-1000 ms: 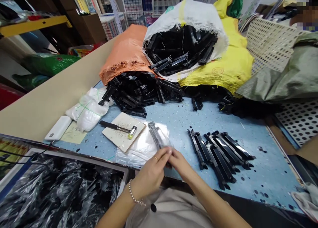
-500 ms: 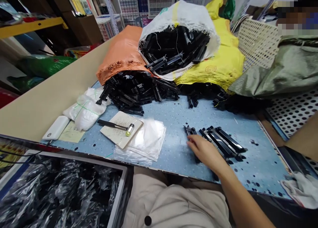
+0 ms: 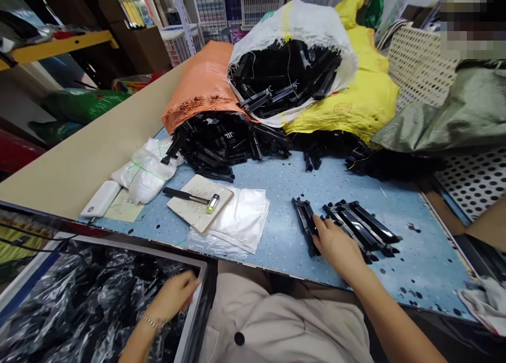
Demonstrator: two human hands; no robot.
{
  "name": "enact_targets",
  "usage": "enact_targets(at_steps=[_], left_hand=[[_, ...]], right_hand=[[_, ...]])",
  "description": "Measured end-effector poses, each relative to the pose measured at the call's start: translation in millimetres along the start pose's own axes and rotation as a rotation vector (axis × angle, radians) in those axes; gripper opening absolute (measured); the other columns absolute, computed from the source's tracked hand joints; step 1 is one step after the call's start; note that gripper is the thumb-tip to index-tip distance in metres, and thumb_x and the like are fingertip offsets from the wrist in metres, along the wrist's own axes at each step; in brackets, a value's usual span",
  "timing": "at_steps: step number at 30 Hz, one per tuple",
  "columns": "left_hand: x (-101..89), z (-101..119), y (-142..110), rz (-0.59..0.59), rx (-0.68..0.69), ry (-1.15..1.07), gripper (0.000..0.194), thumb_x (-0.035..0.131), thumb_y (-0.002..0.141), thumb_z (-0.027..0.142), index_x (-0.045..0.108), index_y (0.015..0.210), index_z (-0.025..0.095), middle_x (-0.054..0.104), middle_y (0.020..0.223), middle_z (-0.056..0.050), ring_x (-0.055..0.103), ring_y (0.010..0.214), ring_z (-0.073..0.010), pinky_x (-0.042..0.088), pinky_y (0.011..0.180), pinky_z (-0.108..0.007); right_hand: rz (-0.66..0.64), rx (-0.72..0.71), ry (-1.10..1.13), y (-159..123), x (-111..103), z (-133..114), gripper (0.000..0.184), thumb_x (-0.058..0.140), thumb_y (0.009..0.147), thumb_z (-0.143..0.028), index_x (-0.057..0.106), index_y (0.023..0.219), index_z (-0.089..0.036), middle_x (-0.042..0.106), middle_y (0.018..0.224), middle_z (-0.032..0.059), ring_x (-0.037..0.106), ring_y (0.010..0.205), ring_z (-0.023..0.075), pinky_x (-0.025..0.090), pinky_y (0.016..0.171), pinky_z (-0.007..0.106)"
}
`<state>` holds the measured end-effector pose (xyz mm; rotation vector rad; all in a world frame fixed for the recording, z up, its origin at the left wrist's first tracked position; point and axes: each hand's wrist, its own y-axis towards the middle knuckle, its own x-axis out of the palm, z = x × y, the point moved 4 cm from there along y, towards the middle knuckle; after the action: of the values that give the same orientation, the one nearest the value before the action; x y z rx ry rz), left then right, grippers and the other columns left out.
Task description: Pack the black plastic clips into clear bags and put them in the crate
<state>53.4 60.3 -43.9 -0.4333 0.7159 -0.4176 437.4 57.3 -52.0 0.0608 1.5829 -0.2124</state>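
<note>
My right hand (image 3: pixel 340 248) is on the blue tabletop, its thumb and fingers bent against the right edge of a small group of long black plastic strips (image 3: pixel 303 223). Part of its grip is hidden by the hand. Several more black strips (image 3: pixel 361 223) lie side by side just right of these fingers. My left hand (image 3: pixel 174 295), with a bracelet at the wrist, hovers over a crate (image 3: pixel 201 278) of black parts in clear bags (image 3: pixel 105 300). Its fingers are curled, and nothing shows between them.
Orange (image 3: pixel 201 84), white (image 3: pixel 296 23) and yellow (image 3: pixel 356 102) sacks spill black parts at the back. A hammer (image 3: pixel 193 197) rests on a board (image 3: pixel 200 221) beside clear plastic bags (image 3: pixel 247 221). A white bundle (image 3: pixel 144 173) lies left. Someone sits at the right.
My left hand has come into view over the crate. My right hand has shifted slightly right, showing more of the black strips. The view has turned a little left.
</note>
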Motion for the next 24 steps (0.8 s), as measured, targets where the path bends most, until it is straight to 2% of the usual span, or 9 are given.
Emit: enact_targets(at_steps=[2,4,5,7,9,12,16,20,24], left_hand=[[20.6,48,47,0.077,0.218,-0.013,0.035,0.052,0.086,0.044,0.056,0.063,0.018,0.056,0.057,0.002,0.055,0.056,-0.0152,0.046,0.059,-0.028],[39.1,98,83,0.279,0.432,-0.003,0.021,0.059,0.080,0.038,0.060,0.073,0.019,0.062,0.075,-0.003,0.058,0.077,-0.0198,0.046,0.073,-0.031],[47.4,117,97,0.359,0.475,-0.002,0.017,0.067,0.073,0.035,0.062,0.075,0.018,0.063,0.084,-0.006,0.057,0.089,-0.0235,0.045,0.081,-0.034],[59.7,136,121,0.371,0.476,-0.083,0.010,0.069,0.068,0.023,0.061,0.067,0.018,0.061,0.085,-0.008,0.056,0.094,-0.0252,0.043,0.086,-0.037],[59.7,135,138,0.343,0.444,-0.169,0.011,0.066,0.069,0.017,0.059,0.061,0.018,0.059,0.076,-0.005,0.057,0.087,-0.0223,0.043,0.083,-0.036],[44.0,115,152,0.318,0.396,-0.281,0.012,0.066,0.072,0.024,0.061,0.063,0.016,0.056,0.066,-0.001,0.055,0.068,-0.0160,0.045,0.071,-0.031],[34.6,100,155,0.238,0.354,-0.447,0.027,0.063,0.074,0.039,0.066,0.075,0.012,0.061,0.065,-0.002,0.053,0.056,-0.0117,0.043,0.056,-0.025],[38.5,101,149,0.243,0.363,-0.549,0.024,0.073,0.062,0.034,0.062,0.066,0.014,0.059,0.061,0.000,0.052,0.055,-0.0105,0.041,0.054,-0.023],[22.9,94,139,0.345,0.403,-0.616,0.017,0.067,0.068,0.030,0.057,0.067,0.016,0.058,0.066,0.001,0.054,0.060,-0.0111,0.045,0.061,-0.024]], right_hand=[[-0.032,0.007,0.045,6,2,-10,0.047,0.044,0.088,-0.019,0.041,0.135,-0.013,0.065,0.103,0.0177,0.065,0.085,0.0281,0.046,0.066,0.034],[-0.052,0.017,0.131,11,3,-15,0.046,0.043,0.089,-0.020,0.043,0.134,-0.011,0.066,0.103,0.0183,0.066,0.087,0.0287,0.047,0.069,0.035],[-0.049,0.021,0.198,13,4,-15,0.045,0.044,0.088,-0.021,0.045,0.132,-0.010,0.067,0.105,0.0184,0.065,0.090,0.0292,0.047,0.072,0.036],[-0.040,0.035,0.404,16,5,-11,0.042,0.047,0.087,-0.024,0.051,0.128,-0.013,0.068,0.105,0.0162,0.064,0.095,0.0289,0.047,0.077,0.037],[-0.044,0.067,0.734,17,6,-6,0.041,0.052,0.085,-0.031,0.056,0.123,-0.016,0.069,0.099,0.0119,0.064,0.092,0.0269,0.048,0.078,0.037],[-0.138,0.115,1.366,17,7,-11,0.040,0.061,0.080,-0.039,0.063,0.114,-0.018,0.070,0.090,0.0062,0.064,0.082,0.0212,0.049,0.073,0.033],[-0.425,0.133,1.961,27,4,-57,0.031,0.073,0.073,-0.035,0.069,0.098,-0.018,0.069,0.079,0.0029,0.061,0.068,0.0144,0.051,0.064,0.027],[-0.568,0.218,2.190,51,10,-109,0.023,0.078,0.068,-0.025,0.070,0.086,-0.014,0.069,0.074,0.0033,0.062,0.064,0.0136,0.053,0.061,0.026],[-0.521,0.316,2.226,70,24,-120,0.011,0.077,0.066,-0.016,0.069,0.073,-0.013,0.068,0.066,0.0041,0.061,0.058,0.0132,0.053,0.056,0.024]])
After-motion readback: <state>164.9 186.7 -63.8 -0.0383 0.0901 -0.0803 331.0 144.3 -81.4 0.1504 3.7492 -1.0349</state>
